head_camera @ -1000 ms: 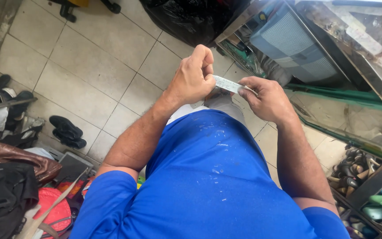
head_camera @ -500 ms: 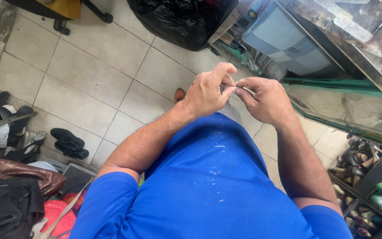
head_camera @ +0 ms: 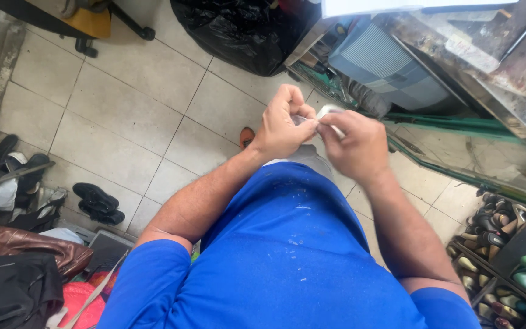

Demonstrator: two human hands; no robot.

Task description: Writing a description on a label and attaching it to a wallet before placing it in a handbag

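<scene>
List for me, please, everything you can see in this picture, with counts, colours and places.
small tube: one, silvery white, pinched between both hands
rubbish bag: one, black, top centre on the floor
tiled floor: pale beige, left and centre
chair base: one, black with yellow seat, top left
sandals: one pair, black, on the floor at left
handbag: one, brown, lower left
black bag: one, bottom left
glass counter: one, green-edged, right
shoes on a rack: many, mixed colours, lower right
blue shirt: one, worn by the person
left hand: fingers closed on the tube
right hand: fingers closed on the tube
</scene>
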